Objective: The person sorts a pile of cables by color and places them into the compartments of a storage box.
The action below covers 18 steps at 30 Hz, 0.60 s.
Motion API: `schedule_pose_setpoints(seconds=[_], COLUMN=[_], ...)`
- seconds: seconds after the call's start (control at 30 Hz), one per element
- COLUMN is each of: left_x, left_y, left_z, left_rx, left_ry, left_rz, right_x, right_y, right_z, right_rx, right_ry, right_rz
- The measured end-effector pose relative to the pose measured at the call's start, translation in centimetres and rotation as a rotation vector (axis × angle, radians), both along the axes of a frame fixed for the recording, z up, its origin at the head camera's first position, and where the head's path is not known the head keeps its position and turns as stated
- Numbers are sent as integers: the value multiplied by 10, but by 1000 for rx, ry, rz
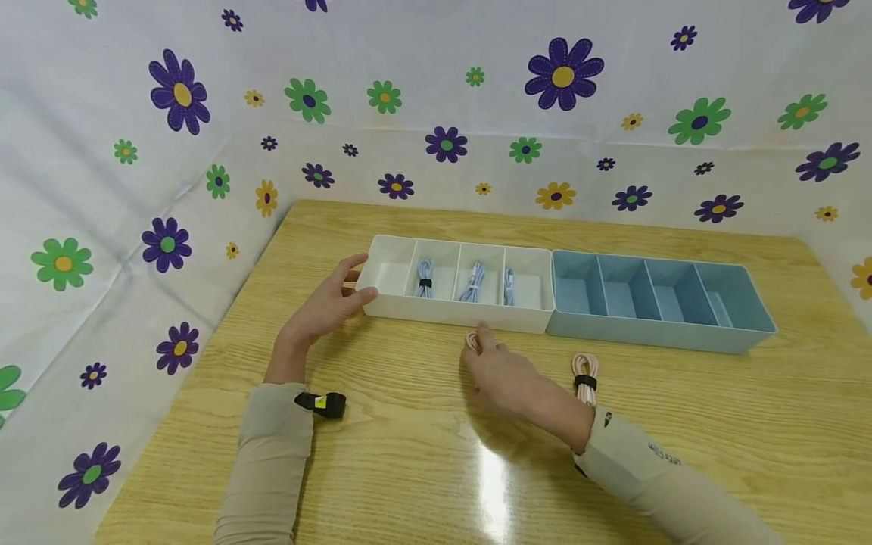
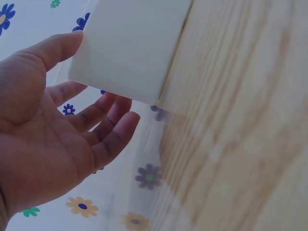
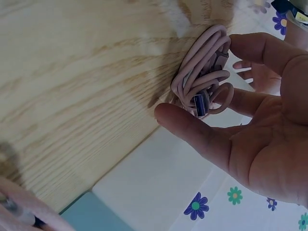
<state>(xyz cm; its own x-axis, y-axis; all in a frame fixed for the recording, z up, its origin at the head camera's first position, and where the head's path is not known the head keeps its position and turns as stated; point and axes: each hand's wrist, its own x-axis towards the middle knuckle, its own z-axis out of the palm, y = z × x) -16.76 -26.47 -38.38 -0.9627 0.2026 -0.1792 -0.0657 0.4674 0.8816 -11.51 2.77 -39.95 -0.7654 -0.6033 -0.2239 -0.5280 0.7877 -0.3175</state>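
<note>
A white divided storage box (image 1: 463, 312) stands across the table, with coiled light-blue cables in three compartments: one cable (image 1: 425, 278) with a black tie, a middle cable (image 1: 471, 283) and a right-hand cable (image 1: 509, 288). My left hand (image 1: 328, 304) holds the box's left end, thumb at the front corner and index finger at the back; the other fingers hang loose beside it. In front of the box, my right hand (image 1: 507, 378) pinches a coiled pink cable (image 3: 202, 72) close over the tabletop, its USB plug showing between the fingers. Another pink cable (image 1: 586, 376) with a black tie lies near the right wrist.
A blue divided box (image 1: 654, 333) adjoins the white box on its right, its compartments holding nothing. Both rest on the wooden table (image 1: 409, 454). A flower-patterned white sheet (image 1: 409, 45) hangs behind and to the left.
</note>
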Motion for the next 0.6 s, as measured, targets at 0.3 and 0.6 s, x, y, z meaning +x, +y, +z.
schedule_pose_setpoints(seconds=[0.3, 0.6], left_x=[-14, -10], left_y=[-13, -8], left_z=[-29, -18], left_rx=[7, 12], left_ry=[32, 7], left_rz=[-4, 3], right_x=[-1, -1], right_y=[0, 6], right_z=[-1, 7], right_rx=[70, 4], right_ry=[36, -44], right_rz=[20, -6])
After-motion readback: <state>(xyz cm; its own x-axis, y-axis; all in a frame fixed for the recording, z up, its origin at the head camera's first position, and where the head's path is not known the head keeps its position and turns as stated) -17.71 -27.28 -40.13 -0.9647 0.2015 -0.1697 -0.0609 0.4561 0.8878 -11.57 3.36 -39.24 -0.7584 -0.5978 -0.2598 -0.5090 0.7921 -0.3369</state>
